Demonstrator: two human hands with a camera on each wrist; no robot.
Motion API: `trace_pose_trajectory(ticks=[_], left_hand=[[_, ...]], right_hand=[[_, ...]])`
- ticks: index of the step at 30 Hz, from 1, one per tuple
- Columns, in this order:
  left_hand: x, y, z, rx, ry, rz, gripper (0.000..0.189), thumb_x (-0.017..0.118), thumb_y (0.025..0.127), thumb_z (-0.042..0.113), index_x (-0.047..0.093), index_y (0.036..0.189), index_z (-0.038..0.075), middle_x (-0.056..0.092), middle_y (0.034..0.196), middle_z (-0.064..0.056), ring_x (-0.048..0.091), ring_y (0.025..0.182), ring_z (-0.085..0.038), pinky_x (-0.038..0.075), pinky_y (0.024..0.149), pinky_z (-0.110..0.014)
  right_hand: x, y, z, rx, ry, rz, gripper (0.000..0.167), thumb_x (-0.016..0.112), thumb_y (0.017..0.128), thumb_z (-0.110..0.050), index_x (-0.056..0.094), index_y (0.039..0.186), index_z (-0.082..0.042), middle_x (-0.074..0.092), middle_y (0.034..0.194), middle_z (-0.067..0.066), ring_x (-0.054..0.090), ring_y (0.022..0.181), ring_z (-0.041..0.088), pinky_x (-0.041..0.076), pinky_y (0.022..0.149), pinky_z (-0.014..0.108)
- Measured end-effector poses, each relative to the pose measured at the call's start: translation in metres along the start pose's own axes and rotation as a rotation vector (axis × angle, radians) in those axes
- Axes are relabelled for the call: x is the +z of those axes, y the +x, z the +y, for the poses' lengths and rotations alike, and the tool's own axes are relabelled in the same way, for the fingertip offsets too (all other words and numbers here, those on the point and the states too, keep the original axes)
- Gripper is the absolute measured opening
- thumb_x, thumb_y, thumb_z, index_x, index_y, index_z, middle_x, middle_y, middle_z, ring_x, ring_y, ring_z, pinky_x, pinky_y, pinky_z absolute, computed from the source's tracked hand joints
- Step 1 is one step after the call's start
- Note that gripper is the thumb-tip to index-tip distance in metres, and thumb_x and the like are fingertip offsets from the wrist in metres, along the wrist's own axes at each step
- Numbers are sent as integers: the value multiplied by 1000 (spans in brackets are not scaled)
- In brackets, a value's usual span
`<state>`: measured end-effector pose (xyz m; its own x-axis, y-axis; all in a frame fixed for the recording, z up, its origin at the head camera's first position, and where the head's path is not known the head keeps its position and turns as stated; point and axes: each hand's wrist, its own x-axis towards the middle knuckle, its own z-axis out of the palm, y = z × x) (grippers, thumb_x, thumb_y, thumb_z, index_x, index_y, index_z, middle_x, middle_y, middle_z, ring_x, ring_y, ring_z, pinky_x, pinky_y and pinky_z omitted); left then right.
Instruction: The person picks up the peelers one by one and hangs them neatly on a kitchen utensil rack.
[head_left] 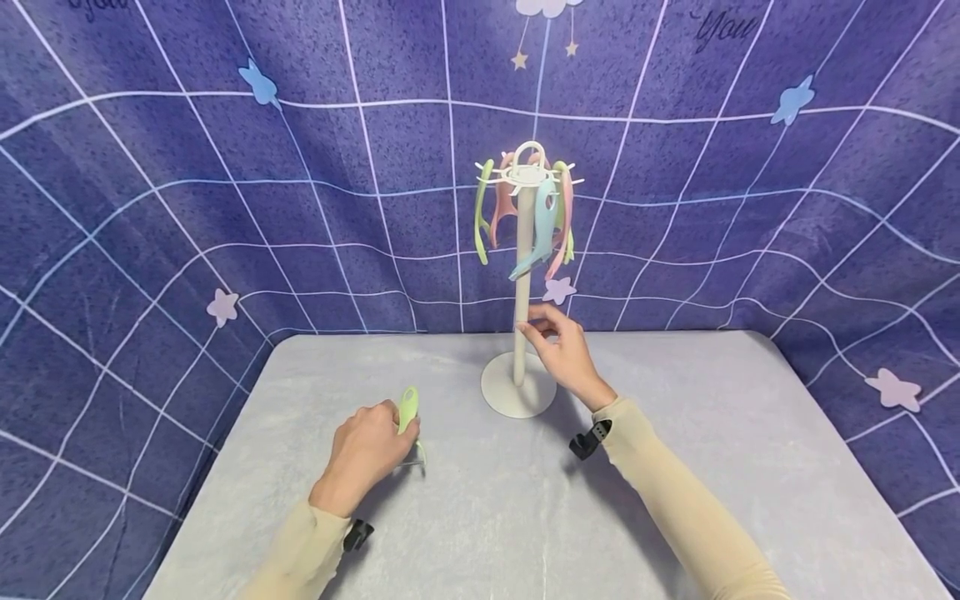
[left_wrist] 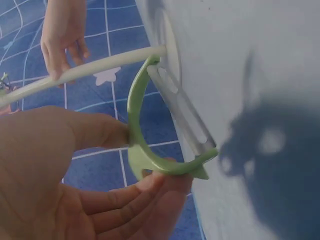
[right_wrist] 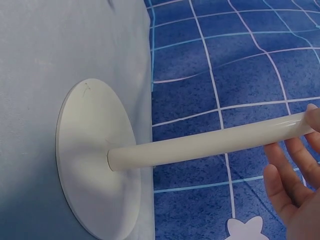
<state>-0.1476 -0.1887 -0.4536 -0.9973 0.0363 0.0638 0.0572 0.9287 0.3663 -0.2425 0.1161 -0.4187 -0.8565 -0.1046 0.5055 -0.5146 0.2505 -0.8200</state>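
A green Y-shaped peeler (left_wrist: 133, 102) with a metal blade (left_wrist: 185, 112) is held by my left hand (head_left: 366, 448), thumb on one side and fingers on the other. In the head view, its green handle (head_left: 408, 407) points away from me, low over the table. My right hand (head_left: 567, 357) pinches the pole (right_wrist: 210, 145) of a white stand between thumb and fingers, partway up from the round base (head_left: 498, 392). At the stand's top is a hooked ring (head_left: 527, 175), from which several green, pink and blue Y-shaped utensils (head_left: 545, 221) hang.
The grey table (head_left: 480, 517) carries the stand near its back edge. Behind and at both sides hangs a blue-purple cloth (head_left: 390, 275) with grid lines and stars. A black strap (head_left: 590, 439) is on the right wrist, another (head_left: 358, 535) on the left.
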Motion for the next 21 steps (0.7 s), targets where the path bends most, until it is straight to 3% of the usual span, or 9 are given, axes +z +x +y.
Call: trace_pose_trajectory(ticks=[9,21], left_hand=[[-3,8,11,33,-76,170,31,72,99,40,74,104,10,72,83,3,71,73,-27,57,60,-49],[-18,18,26,108,-223,290,30,72,102,40,77,117,15,77,98,4,76,86,-16,61,73,-51]], right_hand=[[1,0,-2,8,3,-2,14,73,99,3,73,113,9,76,107,26,73,90,46,59,83,45],[2,-1,0,-2,10,5,15,73,99,4,73,113,10,75,109,28,71,90,47,56,80,34]])
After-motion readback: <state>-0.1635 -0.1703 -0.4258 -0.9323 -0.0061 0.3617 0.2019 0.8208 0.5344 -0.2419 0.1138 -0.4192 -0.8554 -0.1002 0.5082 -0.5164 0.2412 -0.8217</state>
